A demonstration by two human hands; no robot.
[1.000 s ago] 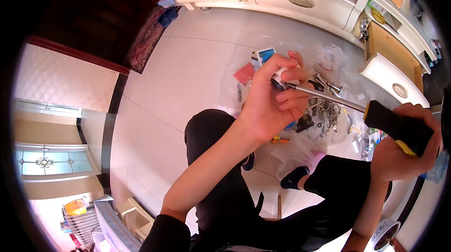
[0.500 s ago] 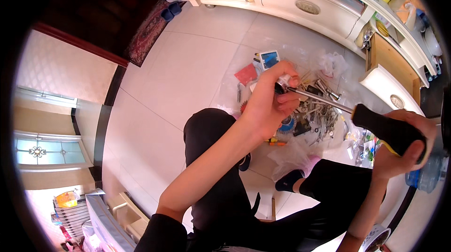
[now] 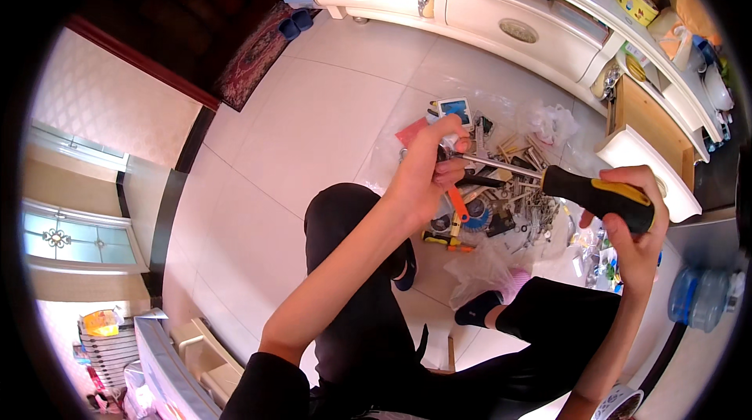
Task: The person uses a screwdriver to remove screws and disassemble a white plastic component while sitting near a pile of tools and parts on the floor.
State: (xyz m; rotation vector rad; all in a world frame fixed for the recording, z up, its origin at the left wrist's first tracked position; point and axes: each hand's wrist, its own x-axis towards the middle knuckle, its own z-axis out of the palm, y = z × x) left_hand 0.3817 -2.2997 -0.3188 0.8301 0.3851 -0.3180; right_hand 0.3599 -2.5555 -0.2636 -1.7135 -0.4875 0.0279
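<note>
My left hand (image 3: 427,173) is closed around a small part with dark and silvery surfaces (image 3: 449,146), mostly hidden by the fingers. In my right hand (image 3: 638,244) is a screwdriver (image 3: 595,197) with a black and yellow handle. Thumb and fingers grip its rear end. The metal shaft points left, and its tip meets or nearly meets the part in my left hand; exact contact is too small to tell. Below both hands, a pile of metal hardware (image 3: 536,205) lies on clear plastic sheeting. Near my left hand are an orange-handled tool (image 3: 457,205) and a blue toothed disc (image 3: 476,216).
A cream cabinet (image 3: 470,17) runs along the far side, with one drawer (image 3: 650,173) pulled out at the right. My bent knee (image 3: 341,212) stands left of the pile. Large water bottles (image 3: 699,299) are at the right. Blue slippers (image 3: 295,25) lie by the door.
Both hands have shifted left, the right one farther, bringing the screwdriver along. My right fingers now grip the handle more loosely. The orange-handled tool shows more. The view has shifted slightly.
</note>
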